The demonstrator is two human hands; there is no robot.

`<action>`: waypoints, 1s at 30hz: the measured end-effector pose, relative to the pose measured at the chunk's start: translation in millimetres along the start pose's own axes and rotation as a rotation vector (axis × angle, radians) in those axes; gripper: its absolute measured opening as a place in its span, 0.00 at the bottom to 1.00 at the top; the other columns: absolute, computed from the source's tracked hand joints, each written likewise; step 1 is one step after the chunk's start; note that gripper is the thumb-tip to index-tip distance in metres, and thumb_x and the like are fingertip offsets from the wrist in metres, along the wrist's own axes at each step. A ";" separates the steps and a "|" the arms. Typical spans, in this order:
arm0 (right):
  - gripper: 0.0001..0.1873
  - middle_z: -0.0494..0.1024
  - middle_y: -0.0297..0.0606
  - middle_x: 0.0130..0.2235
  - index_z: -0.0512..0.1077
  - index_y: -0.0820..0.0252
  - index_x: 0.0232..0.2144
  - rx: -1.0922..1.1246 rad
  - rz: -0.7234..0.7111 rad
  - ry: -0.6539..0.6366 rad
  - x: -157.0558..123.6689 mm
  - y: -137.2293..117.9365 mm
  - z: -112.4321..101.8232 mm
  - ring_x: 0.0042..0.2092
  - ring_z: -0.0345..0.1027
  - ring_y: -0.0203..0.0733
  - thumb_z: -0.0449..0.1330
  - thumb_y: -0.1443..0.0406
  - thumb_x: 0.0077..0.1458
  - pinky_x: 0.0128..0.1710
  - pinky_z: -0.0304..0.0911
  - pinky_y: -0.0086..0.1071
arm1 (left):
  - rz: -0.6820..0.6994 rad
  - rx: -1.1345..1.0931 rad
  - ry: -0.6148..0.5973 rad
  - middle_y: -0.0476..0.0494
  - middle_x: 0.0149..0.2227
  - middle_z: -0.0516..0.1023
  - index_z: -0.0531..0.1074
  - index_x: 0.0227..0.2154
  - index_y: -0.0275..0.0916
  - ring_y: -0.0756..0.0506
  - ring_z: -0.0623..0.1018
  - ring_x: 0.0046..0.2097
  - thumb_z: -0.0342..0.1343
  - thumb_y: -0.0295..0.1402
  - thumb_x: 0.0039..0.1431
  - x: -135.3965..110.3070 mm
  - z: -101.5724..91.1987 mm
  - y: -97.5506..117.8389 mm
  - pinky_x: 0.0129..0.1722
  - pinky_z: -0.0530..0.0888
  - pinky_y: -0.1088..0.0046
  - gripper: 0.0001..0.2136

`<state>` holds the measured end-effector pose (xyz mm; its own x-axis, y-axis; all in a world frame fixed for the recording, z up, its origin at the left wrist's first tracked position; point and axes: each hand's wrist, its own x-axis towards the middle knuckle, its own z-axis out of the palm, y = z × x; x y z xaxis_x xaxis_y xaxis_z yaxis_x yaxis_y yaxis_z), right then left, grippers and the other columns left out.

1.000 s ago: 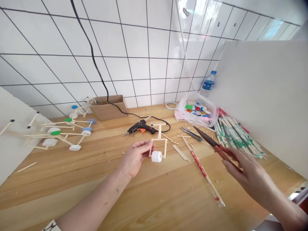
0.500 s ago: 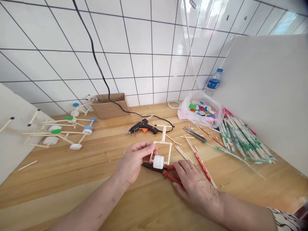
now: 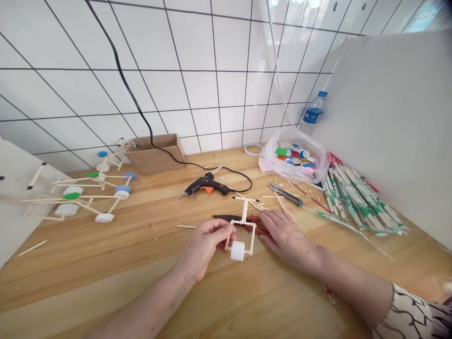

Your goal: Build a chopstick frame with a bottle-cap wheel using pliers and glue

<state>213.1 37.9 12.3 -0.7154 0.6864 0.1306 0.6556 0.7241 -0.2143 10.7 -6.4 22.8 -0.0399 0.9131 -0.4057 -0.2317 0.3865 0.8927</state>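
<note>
My left hand (image 3: 206, 245) pinches a small frame of thin wooden sticks (image 3: 243, 221) that carries a white bottle cap (image 3: 237, 251) at its lower end. It holds the frame upright just above the wooden table (image 3: 141, 273). My right hand (image 3: 286, 233) grips red-handled cutters (image 3: 229, 218), whose dark blades point left behind the frame's middle stick. The cutter handles are mostly hidden under my fingers.
A black glue gun (image 3: 206, 185) with its cord lies behind. Stick-and-cap models (image 3: 81, 197) stand at the left near a cardboard box (image 3: 155, 153). A bag of coloured caps (image 3: 294, 157), a water bottle (image 3: 313, 113), small scissors (image 3: 286, 193) and wrapped chopsticks (image 3: 356, 202) sit at the right.
My right hand brought the red-handled cutters in from the right to the stick frame. The blades moved from below the cap up to behind the frame's middle stick.
</note>
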 end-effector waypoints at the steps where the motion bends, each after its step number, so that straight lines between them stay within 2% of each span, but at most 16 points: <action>1: 0.16 0.73 0.49 0.46 0.64 0.63 0.50 0.010 -0.009 -0.003 0.6 1.5 -0.9 0.49 0.65 0.51 0.51 0.68 0.58 0.46 0.64 0.47 | -0.002 0.009 0.005 0.46 0.21 0.75 0.73 0.20 0.34 0.51 0.70 0.24 0.65 0.41 0.38 0.9 0.0 -2.6 0.25 0.64 0.75 0.14; 9: 0.17 0.73 0.49 0.47 0.64 0.62 0.50 0.055 -0.015 -0.035 -2.1 0.5 -7.5 0.50 0.65 0.52 0.52 0.70 0.57 0.47 0.64 0.48 | -0.015 0.100 0.014 0.46 0.22 0.75 0.73 0.21 0.35 0.50 0.71 0.24 0.63 0.40 0.42 3.3 -3.1 -13.8 0.27 0.66 0.74 0.12; 16: 0.17 0.73 0.49 0.47 0.65 0.63 0.49 0.070 -0.025 0.004 -6.4 -0.6 0.0 0.50 0.64 0.52 0.53 0.70 0.56 0.47 0.64 0.48 | 0.010 0.274 -0.022 0.46 0.22 0.74 0.71 0.20 0.35 0.50 0.69 0.23 0.59 0.40 0.47 1.5 -4.4 -14.3 0.25 0.66 0.75 0.12; 20: 0.15 0.72 0.51 0.48 0.66 0.64 0.47 0.032 -0.028 0.039 -9.6 -0.5 4.1 0.51 0.65 0.53 0.54 0.69 0.56 0.46 0.65 0.49 | 0.035 0.370 0.005 0.48 0.21 0.73 0.70 0.22 0.36 0.49 0.69 0.23 0.58 0.40 0.48 0.7 -3.5 -11.1 0.24 0.67 0.75 0.11; 25: 0.15 0.73 0.52 0.47 0.66 0.64 0.46 0.033 -0.034 0.072 -10.1 -1.2 4.1 0.50 0.66 0.54 0.54 0.70 0.55 0.44 0.66 0.49 | 0.148 0.522 0.065 0.49 0.20 0.72 0.71 0.22 0.38 0.49 0.69 0.22 0.57 0.36 0.48 -0.7 -4.1 -9.7 0.24 0.66 0.75 0.07; 30: 0.16 0.73 0.51 0.47 0.65 0.63 0.47 0.020 -0.037 0.045 -9.9 -1.6 2.6 0.50 0.65 0.54 0.53 0.69 0.55 0.45 0.66 0.49 | 0.219 0.648 0.124 0.50 0.18 0.71 0.72 0.21 0.39 0.48 0.69 0.22 0.55 0.34 0.50 3.4 -8.4 -14.0 0.23 0.62 0.76 0.06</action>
<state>218.6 29.8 8.9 -0.7274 0.6618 0.1817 0.6236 0.7479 -0.2275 5.6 -9.8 7.3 -0.1391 0.9723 -0.1876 0.4199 0.2295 0.8781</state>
